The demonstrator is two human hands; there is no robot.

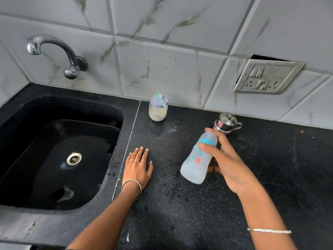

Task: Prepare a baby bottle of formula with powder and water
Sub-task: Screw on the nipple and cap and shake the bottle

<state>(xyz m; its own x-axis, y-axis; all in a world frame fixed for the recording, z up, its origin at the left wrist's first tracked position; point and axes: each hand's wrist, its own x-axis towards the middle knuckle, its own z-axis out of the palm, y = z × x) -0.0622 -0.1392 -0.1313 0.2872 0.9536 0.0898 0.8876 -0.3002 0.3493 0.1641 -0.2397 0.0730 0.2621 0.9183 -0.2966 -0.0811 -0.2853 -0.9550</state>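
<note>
Both forearms enter from the near edge over the black speckled counter [189, 204]. My left hand [137, 166] lies flat, fingers spread lightly, palm pressed to the counter just beside the sink [59, 152]. My right hand [223, 157] wraps the baby bottle [197, 159], thumb across its teal collar, and holds it tilted above the counter, cap end leaning toward the wall; its blurred outline suggests shaking, and whether it holds liquid I cannot tell. At the back, the formula jar [158, 110] stands closed, a mint scoop [161, 100] resting on its lilac lid. A small lidded steel pot [227, 122] sits just behind the bottle's cap.

Risks, as I judge them: water droplets on the counter suggest wet fingers, so the smooth bottle could slip; a loose collar would leak during shaking; a wide swing could strike the steel pot, which is near.
</note>
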